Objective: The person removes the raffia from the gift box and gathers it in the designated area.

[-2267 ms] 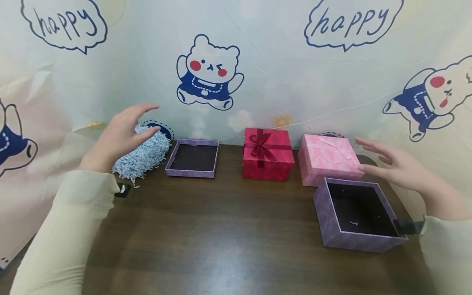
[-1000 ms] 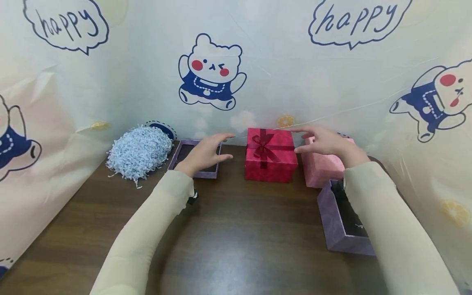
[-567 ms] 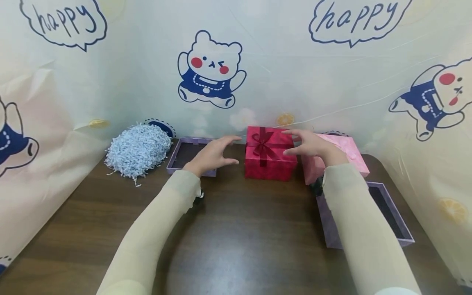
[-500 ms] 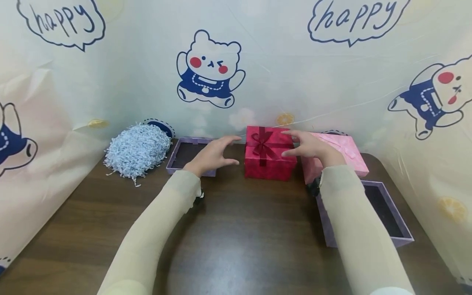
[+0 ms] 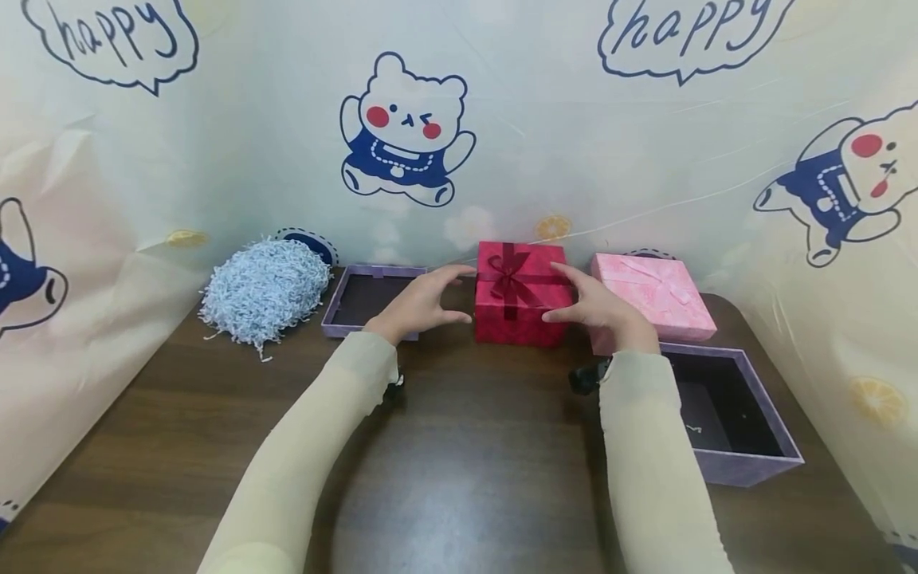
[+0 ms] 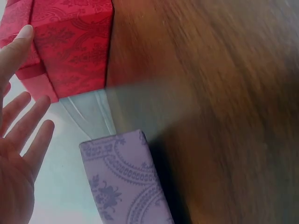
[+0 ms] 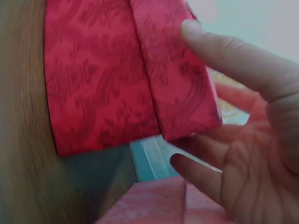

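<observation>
A red gift box (image 5: 527, 327) with a dark red ribbon bow sits at the back middle of the table. My left hand (image 5: 419, 305) is just left of it, thumb and fingers spread, with a gap to the box. On the other side, my right hand (image 5: 602, 307) overlaps the box's right edge in the head view. In the right wrist view, the thumb (image 7: 229, 51) lies in front of the red lid (image 7: 177, 70) with the fingers beyond its edge; whether they touch, I cannot tell. Neither hand grips anything.
Left of the red box lie a shallow purple lid (image 5: 369, 332) and a heap of pale blue paper shreds (image 5: 265, 295). To the right stand a pink gift box (image 5: 656, 295) and, in front of it, a topless purple box (image 5: 746, 466) with a small scrap inside.
Both hands have come inward to the red box, the left from over the blue shreds, the right from beside the purple box. Lately the right has edged closer. The boxes have stayed put.
</observation>
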A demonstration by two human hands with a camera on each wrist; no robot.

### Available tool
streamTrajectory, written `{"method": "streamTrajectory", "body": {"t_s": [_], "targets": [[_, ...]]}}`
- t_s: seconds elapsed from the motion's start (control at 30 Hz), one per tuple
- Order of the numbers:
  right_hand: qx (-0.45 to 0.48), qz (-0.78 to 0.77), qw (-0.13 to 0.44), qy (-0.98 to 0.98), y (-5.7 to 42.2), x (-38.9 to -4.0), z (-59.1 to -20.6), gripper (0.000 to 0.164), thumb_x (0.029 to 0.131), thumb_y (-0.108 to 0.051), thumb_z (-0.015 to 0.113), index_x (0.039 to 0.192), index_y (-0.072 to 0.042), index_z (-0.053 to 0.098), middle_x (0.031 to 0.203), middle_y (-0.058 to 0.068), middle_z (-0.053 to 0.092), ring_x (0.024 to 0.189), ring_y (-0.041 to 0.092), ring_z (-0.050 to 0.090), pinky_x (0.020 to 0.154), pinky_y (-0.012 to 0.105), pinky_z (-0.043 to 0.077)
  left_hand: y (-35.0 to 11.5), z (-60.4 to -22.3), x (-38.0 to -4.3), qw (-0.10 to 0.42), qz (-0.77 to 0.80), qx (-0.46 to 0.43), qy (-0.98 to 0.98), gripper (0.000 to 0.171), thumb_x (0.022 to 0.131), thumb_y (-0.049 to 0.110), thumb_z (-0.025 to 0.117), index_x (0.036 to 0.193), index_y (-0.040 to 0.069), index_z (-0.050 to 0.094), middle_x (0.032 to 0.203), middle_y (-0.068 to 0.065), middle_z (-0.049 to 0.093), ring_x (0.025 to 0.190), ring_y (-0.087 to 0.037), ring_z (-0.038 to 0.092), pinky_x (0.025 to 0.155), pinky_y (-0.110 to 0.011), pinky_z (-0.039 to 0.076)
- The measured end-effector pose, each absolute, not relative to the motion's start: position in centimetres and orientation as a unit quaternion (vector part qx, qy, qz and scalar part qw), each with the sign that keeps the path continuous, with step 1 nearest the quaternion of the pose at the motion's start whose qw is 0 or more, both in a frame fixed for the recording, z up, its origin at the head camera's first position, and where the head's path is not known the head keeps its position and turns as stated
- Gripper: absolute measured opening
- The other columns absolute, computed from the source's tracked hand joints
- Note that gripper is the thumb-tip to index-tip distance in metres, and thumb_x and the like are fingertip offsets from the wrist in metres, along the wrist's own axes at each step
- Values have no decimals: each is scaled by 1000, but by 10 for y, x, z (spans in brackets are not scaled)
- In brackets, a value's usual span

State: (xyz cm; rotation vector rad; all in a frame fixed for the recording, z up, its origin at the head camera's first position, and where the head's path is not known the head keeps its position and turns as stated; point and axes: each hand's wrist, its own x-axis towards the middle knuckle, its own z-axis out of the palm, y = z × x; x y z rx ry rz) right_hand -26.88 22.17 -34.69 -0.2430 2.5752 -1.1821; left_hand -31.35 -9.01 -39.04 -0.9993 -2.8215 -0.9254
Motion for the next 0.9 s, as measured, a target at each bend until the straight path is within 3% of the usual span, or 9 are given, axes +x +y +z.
{"method": "streamTrajectory", "body": {"t_s": [0.23, 0.53, 0.9], "targets": [[-34, -491, 146, 858, 217, -261, -366, 112, 79, -15, 82, 159, -38, 8, 158, 12, 24, 145, 38, 24, 104, 57, 48, -88, -392, -316, -10, -326, -310, -893, 86, 77, 32, 86, 150, 25, 41, 152, -1, 48, 134, -23, 54, 111, -44, 45], [-70, -448, 93, 887, 220, -262, -370, 105, 82, -20, 80, 161, -28, 11, 159, 15, 32, 145, 38, 32, 109, 56, 43, -86, -393, -319, -35, -339, -315, -886, 90, 79, 34, 84, 154, 27, 35, 151, -3, 51, 136, -24, 53, 113, -47, 42], [-83, -450, 87, 885, 222, -262, -373, 101, 84, -18, 78, 161, -22, 14, 158, 17, 34, 144, 39, 36, 110, 53, 44, -82, -398, -317, -52, -369, -315, -873, 85, 82, 18, 83, 153, 22, 38, 152, -5, 49, 134, -22, 55, 109, -38, 46]]}}
